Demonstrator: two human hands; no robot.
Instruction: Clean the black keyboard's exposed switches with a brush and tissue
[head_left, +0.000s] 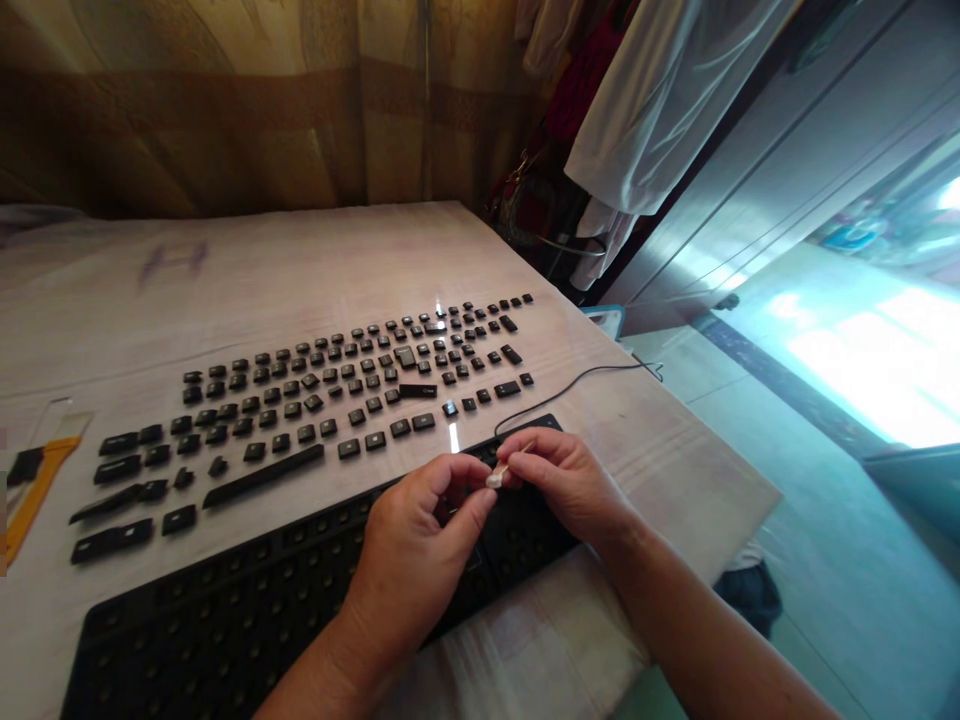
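Note:
Over the right part of a black keyboard base (247, 590), both of my hands meet at the fingertips. My left hand (409, 545) pinches a small white wad (493, 481), perhaps tissue or cotton. In the fingers of my right hand (570, 490) is a thin pale stick (517, 456), its lower end against the wad. The base has its keys off and lies slanted along the near table edge, partly covered by my hands. Beyond it, loose black keycaps (355, 417) are laid out in rows, with the long space bar (264, 475) nearest the base.
A thin black cable (581, 376) runs from the base to the table's right edge. An orange-and-clear item (46, 470) lies at the far left of the table (300, 260). A curtain (225, 100) hangs behind, with clothes (645, 110) at the back right.

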